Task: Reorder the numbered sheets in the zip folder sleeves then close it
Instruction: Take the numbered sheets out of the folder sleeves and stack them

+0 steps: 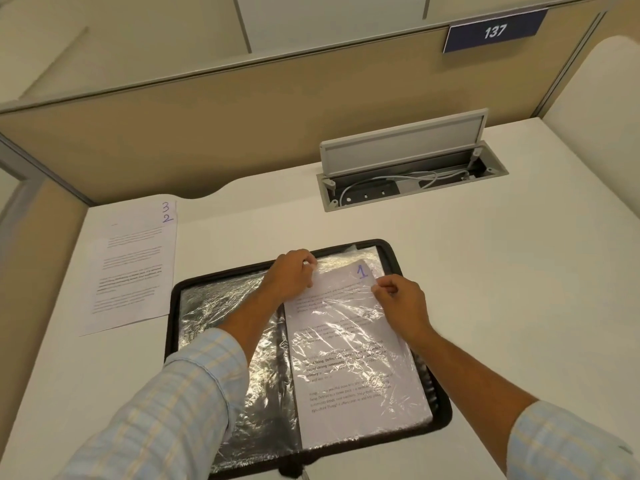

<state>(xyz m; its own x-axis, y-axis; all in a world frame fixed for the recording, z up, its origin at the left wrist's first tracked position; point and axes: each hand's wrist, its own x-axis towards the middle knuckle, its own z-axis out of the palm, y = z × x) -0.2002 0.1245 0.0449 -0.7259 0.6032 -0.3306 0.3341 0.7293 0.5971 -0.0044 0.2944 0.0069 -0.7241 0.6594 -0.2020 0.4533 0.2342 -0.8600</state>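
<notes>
A black zip folder [391, 249] lies open on the white desk, its crinkled clear sleeves showing. The sheet numbered 1 [349, 344] sits mostly inside the right-hand sleeve, its top sticking out. My left hand [292, 273] pinches the top left of that sheet and sleeve. My right hand [401, 303] pinches the clear sleeve's upper edge over the sheet. The left-hand sleeve [239, 323] holds no paper. The sheets numbered 2 [133, 268] and 3 [168, 206] lie stacked on the desk to the left of the folder.
An open cable box [408, 171] with a raised grey lid and white cords is set into the desk behind the folder. Beige partition walls [242, 126] close off the back and left. A sign reading 137 [495, 31] hangs at the upper right.
</notes>
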